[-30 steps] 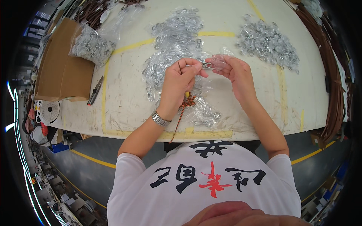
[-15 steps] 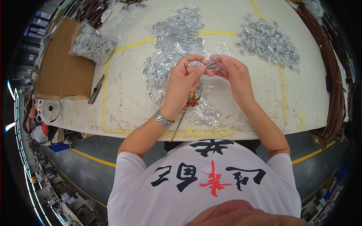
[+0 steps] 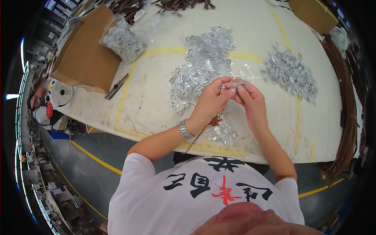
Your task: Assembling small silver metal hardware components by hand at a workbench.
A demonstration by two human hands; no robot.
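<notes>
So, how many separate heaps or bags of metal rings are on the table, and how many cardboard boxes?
Loose heaps of metal rings: 2, the middle heap and the right heap
Clear bag of rings: 1
Small pile under the hands: 1
Cardboard boxes: 2, left and far right
Total: 6

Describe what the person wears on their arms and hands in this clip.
Both forearms are bare, with no gloves on the left hand or the right hand. A silver metal watch sits on the left wrist, with a thin reddish cord hanging beside it. Short white sleeves of a T-shirt with black and red markings end above the elbows.
</notes>
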